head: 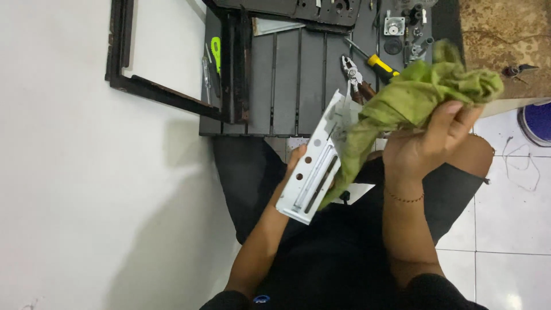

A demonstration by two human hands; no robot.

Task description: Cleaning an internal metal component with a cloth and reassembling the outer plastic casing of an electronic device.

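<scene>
Left hand [297,162] clamped on white metal bracket [313,172]; right hand [427,143] clutching green rag [413,95] draped across bracket's upper end.

The left hand [297,158] holds a white metal plate [314,166]; the right hand [427,140] grips a green cloth [413,95] touching the plate.

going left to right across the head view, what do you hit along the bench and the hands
dark frame → green-handled tool → left hand → white metal bracket → pliers → yellow-handled screwdriver → right hand gripping the green cloth
</scene>
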